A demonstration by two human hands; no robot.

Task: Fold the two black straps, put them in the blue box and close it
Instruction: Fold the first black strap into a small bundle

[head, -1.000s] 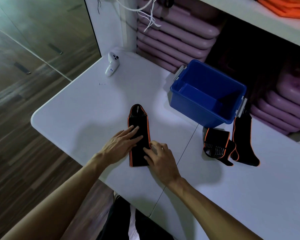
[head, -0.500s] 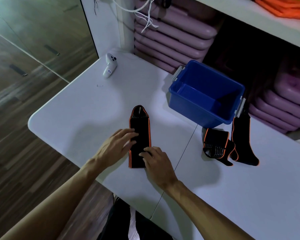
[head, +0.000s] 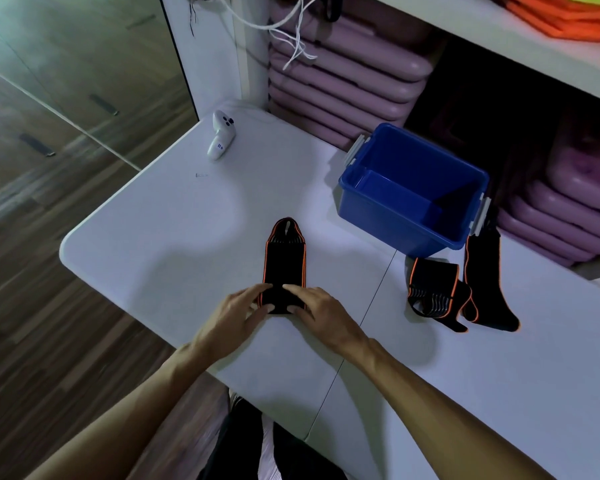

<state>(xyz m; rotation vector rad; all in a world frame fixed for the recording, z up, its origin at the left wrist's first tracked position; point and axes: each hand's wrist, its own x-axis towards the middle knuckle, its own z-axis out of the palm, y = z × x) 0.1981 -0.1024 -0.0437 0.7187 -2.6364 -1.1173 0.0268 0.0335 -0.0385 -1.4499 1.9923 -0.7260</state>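
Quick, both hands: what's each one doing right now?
Left hand: fingers on the near end of the strap, pinching its left edge.
Right hand: fingers on the same end, pinching its right edge.

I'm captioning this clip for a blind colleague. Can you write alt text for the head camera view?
Left hand and right hand grip the near end of a black strap lying on the white table. To the right: an open blue box, second strap.

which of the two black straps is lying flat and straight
The strap under both hands, laid straight near the table's front edge. The other strap, right of it beside the blue box, lies loose and twisted.
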